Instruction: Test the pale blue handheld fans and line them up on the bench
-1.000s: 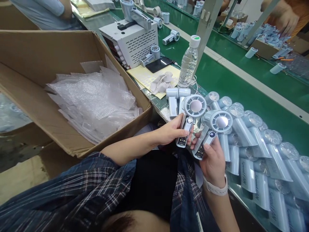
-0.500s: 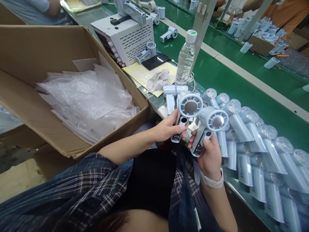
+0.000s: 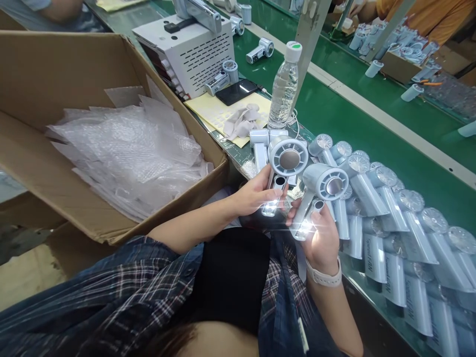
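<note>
My left hand [image 3: 255, 196] grips the handle of a pale blue hand-held fan [image 3: 286, 161], round head upward. My right hand [image 3: 323, 238] grips a second fan [image 3: 327, 182] just beside it, head tilted to the right. Bright white lights glare at the lower end of both handles. Both fans are held close together above my lap, at the near edge of the green belt [image 3: 357, 124]. A white watch sits on my right wrist.
Rows of several more fans [image 3: 394, 223] lie on the belt to the right. A cardboard box [image 3: 40, 74] with bubble-wrap bags [image 3: 122, 148] stands at left. Behind are a water bottle [image 3: 283, 89], a white metal unit [image 3: 193, 49], a phone and yellow sheets. Another person in orange is at top right.
Lights have come on at the bottom of both fan handles, glaring bright. The small lit display on the right fan's handle has gone dark. The view has drifted slightly.
</note>
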